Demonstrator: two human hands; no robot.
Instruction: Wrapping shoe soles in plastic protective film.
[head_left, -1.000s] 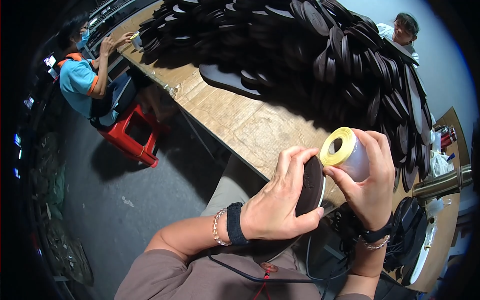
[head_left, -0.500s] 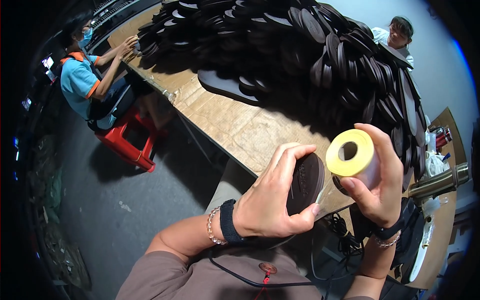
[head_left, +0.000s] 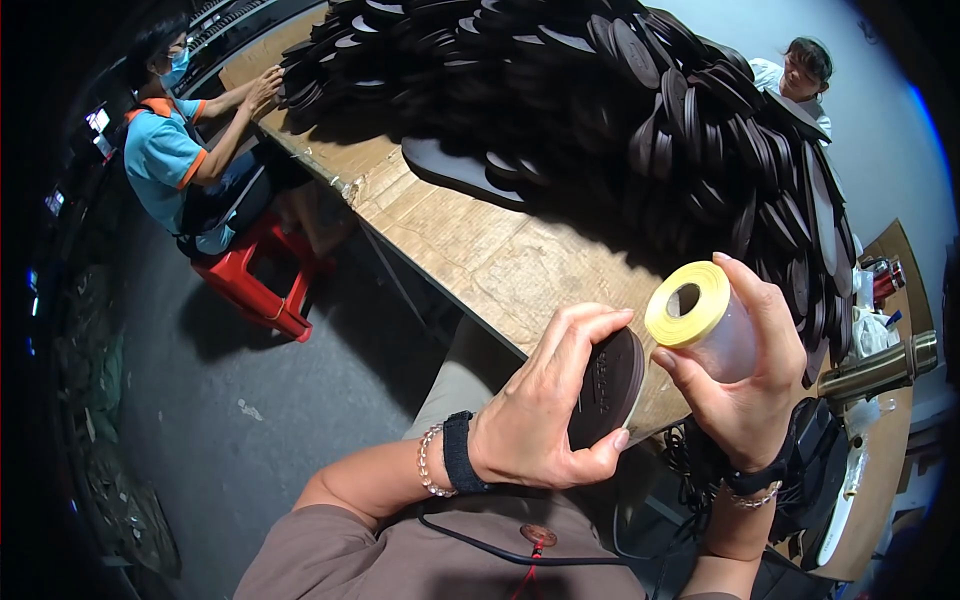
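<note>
My left hand (head_left: 540,400) grips dark brown shoe soles (head_left: 608,385), seemingly stacked together, with raised marks on the face. Its fingers lie over the upper end and the thumb presses at the lower edge. In my right hand (head_left: 755,400) is a roll of tape or labels (head_left: 722,345), whitish on its side with a yellow end face and a hollow core. The thumb and fingers wrap round it. Roll and soles are close together but seem apart, above the near edge of the table (head_left: 480,245).
A large heap of dark soles (head_left: 560,110) covers the table's far side. One person (head_left: 175,150) sits on a red stool (head_left: 262,280) at the left; another (head_left: 800,75) is behind the heap. A metal flask (head_left: 880,365) lies right, near a white-handled tool (head_left: 840,510) and cables.
The roll in my right hand has tilted, showing more of its whitish side, and moved slightly left. My left hand has shifted slightly down with the soles. The seated person's hands have moved slightly.
</note>
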